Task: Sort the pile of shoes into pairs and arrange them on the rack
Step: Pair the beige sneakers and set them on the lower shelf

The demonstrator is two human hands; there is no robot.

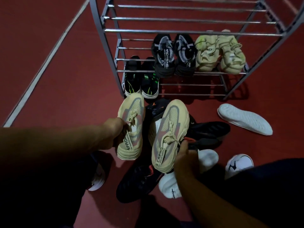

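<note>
My left hand point(113, 134) grips a beige sneaker point(131, 122) by its collar, toe pointing at the rack. My right hand point(184, 155) holds its matching beige sneaker point(169, 134) the same way, over the floor pile. The grey metal rack point(164, 31) stands ahead. A black and white pair point(174, 55) and a pale green pair point(220, 53) sit side by side on a middle shelf. A black pair with green stripes point(141, 79) rests on the lowest shelf at the left.
Loose shoes lie on the red floor under my hands: black sneakers point(209, 134) point(139, 180), a white shoe sole-up point(243, 119) at the right, white shoes point(207, 158) point(238, 163) near my legs. The rack's top shelves and the lowest shelf's right part hold nothing.
</note>
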